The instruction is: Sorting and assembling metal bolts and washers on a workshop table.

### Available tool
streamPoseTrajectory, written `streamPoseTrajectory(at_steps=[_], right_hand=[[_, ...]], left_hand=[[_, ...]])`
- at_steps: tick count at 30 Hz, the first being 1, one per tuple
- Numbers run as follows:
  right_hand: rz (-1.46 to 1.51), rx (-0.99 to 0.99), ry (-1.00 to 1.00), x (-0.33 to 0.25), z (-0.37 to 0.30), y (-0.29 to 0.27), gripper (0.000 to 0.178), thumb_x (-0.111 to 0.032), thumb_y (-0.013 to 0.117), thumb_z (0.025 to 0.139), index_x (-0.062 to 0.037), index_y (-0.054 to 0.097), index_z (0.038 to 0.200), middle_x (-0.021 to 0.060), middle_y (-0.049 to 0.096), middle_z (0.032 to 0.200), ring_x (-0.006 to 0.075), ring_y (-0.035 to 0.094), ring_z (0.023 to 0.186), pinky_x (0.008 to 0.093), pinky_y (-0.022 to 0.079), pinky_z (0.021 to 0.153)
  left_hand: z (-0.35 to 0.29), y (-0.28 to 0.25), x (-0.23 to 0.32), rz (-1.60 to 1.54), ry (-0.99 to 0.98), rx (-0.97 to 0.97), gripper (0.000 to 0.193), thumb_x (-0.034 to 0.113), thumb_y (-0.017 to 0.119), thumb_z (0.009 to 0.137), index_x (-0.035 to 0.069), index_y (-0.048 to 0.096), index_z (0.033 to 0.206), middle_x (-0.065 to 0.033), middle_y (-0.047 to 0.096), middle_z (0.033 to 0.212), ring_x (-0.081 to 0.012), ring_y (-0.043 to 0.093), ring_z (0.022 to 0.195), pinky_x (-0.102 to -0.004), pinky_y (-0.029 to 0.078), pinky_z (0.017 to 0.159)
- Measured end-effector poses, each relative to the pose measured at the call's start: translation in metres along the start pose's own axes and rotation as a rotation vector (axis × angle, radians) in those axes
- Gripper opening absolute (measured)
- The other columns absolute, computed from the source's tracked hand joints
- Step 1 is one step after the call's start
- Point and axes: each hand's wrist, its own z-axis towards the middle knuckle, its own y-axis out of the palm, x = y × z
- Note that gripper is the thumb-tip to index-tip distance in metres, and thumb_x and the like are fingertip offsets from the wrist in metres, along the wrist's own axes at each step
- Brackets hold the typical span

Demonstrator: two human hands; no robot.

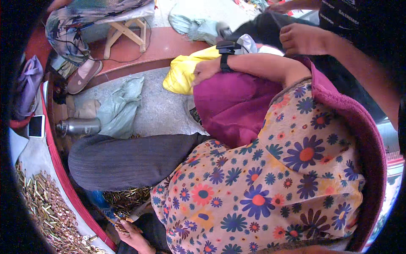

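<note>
My left hand [134, 238], at the lower edge, has its fingers closed around a few small brass rods [122, 227]. Beside it, partly under my dark trouser leg [131, 163], lies a heap of similar small brass parts [129, 201] against something blue. My right hand [206, 71], with a black band on the wrist, is at the upper middle. Its fingers curl at the edge of a magenta scarf [237, 99], which they seem to grip; the fingertips are partly hidden. The scarf hangs over my flower-print top. Right behind that hand lies a yellow bag [179, 74].
A larger spread of brass parts [46, 207] and a white phone [36, 126] lie beyond a red edge at left. Near my knee are a steel bottle [80, 126] and a pale green plastic bag [122, 103]. Another person's arm [313, 40] reaches in at upper right. A wooden stool [124, 38] stands behind.
</note>
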Motion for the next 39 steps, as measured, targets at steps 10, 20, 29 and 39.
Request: streamPoseTrajectory(at_steps=[10,20,29,39], right_hand=[[0.448,0.179,-0.312,-0.092,0.024,-0.024,0.028,-0.032,0.068,0.084,-0.0039,0.066,0.082,0.0018,0.063,0.069,0.0132,0.057,0.066,0.0327,0.045,0.063],[0.270,0.842,-0.669,-0.162,0.047,-0.131,0.030,-0.032,0.065,0.087,-0.0032,0.062,0.078,0.0099,0.058,0.062,0.0197,0.053,0.056,0.0372,0.043,0.056],[-0.122,0.641,-0.754,-0.231,0.063,-0.137,0.022,-0.023,0.064,0.079,-0.0051,0.065,0.092,0.0142,0.066,0.080,0.0323,0.064,0.078,0.0435,0.049,0.068],[0.256,0.567,-1.003,-0.274,0.073,-0.121,0.017,-0.019,0.063,0.084,-0.0040,0.067,0.089,0.0102,0.067,0.076,0.0192,0.064,0.067,0.0340,0.049,0.062]], left_hand=[[-0.005,0.013,0.032,-0.067,0.034,0.104,0.024,0.027,0.049,0.099,0.007,0.049,0.086,0.0038,0.040,0.059,-0.0041,0.035,0.046,-0.0222,0.026,0.041],[-0.012,0.005,0.029,-0.127,0.028,0.129,0.030,0.031,0.050,0.099,0.009,0.045,0.079,0.0041,0.039,0.057,-0.0051,0.035,0.045,-0.0228,0.026,0.041],[-0.025,0.006,0.023,-0.167,-0.015,0.202,0.027,0.026,0.050,0.099,0.009,0.044,0.080,0.0045,0.040,0.060,-0.0036,0.034,0.048,-0.0222,0.025,0.041],[-0.042,0.010,0.033,-0.193,-0.184,0.175,0.025,0.027,0.049,0.099,0.007,0.046,0.084,0.0037,0.038,0.057,-0.0043,0.032,0.044,-0.0217,0.026,0.039]])
